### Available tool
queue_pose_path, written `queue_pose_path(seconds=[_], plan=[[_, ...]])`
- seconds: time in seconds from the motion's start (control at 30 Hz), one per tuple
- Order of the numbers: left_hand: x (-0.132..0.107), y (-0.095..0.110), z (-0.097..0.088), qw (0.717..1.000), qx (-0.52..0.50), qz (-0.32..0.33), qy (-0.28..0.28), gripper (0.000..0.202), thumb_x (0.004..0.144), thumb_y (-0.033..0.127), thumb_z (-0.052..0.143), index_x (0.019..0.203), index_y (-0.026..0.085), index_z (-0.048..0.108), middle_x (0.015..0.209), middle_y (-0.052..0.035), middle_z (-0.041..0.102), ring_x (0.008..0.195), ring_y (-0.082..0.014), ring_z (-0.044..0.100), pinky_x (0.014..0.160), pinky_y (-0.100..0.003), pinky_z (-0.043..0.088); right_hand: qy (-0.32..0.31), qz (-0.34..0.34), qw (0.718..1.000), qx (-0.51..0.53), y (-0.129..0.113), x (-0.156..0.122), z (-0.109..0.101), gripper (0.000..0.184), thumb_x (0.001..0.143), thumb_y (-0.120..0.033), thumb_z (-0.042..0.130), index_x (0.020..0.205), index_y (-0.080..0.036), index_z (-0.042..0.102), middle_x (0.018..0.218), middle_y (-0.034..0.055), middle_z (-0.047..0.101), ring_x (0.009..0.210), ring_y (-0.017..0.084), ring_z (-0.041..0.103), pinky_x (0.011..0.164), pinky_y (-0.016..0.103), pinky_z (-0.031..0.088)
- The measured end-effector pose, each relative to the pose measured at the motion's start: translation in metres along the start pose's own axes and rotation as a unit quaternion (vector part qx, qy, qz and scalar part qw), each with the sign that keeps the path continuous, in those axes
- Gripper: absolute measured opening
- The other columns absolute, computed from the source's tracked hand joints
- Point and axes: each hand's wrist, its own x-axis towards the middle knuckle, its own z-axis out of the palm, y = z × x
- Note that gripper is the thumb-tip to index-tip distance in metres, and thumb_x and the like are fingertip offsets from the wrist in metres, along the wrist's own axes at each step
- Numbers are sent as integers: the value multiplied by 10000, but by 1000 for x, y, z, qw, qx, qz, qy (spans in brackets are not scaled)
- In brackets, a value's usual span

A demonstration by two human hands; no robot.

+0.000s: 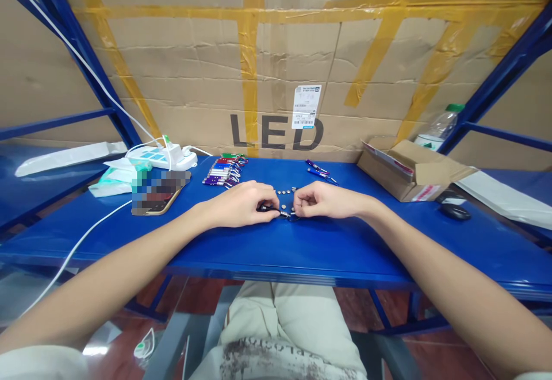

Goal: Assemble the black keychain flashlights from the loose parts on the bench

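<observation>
Both my hands rest close together on the blue table (302, 248). My left hand (244, 203) is closed, pinching a small dark keychain flashlight (271, 210) that lies between the hands. My right hand (321, 200) is closed too, its fingertips pinched at the flashlight's other end. Just beyond the hands lies a short row of small round button cells (285, 191). A row of several coloured keychain flashlights (224, 171) lies farther back to the left, and two more blue ones (321, 171) lie back right.
A phone (157, 193) and a white power strip (161, 156) with cables sit at the left, beside tissue packs (116, 179). An open cardboard box (409, 170), a dark mouse (455, 212) and a plastic bottle (437, 127) stand at the right. A taped cardboard wall marked LED (276, 133) backs the table.
</observation>
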Motion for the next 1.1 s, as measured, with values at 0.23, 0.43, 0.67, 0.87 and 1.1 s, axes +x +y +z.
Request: queue_pose_path(seconds=[0.23,0.43,0.67,0.87,1.1], plan=[[1,3,3,999,-32,2,-38,141,1016,335,716,967,210,759,892,0,738,837,-170,685,865,-332,452,-55,33,998,-17,-1,-5,-6,278,900,-445,744,829,-177,731,694,-39,607,621,120,466,587,260,364],[2,5,4,996,-63,-1,-62,112,989,307,743,961,201,763,865,3,715,778,-144,655,799,-290,456,-110,68,991,-38,-3,-6,-10,384,845,-528,821,851,-154,735,670,-43,570,626,116,449,586,265,334],[2,9,4,994,-88,6,-68,97,976,287,755,966,194,784,867,-4,714,776,-141,649,756,-267,477,-110,58,992,-33,-6,-6,-10,426,853,-576,816,855,-156,740,670,-43,556,632,121,441,595,274,326],[2,4,2,997,-69,-27,-26,207,1051,342,667,1013,184,795,897,-33,734,777,-163,665,738,-288,469,-17,24,999,-40,-2,-1,-2,363,918,-529,744,852,-174,701,670,-50,536,618,122,413,583,273,320],[1,-10,-4,993,95,-65,17,237,1076,381,642,1071,176,761,1050,-75,751,935,-239,688,845,-347,458,148,-55,984,-83,8,10,11,236,955,-394,708,1049,-181,748,843,14,707,754,176,608,723,298,458]])
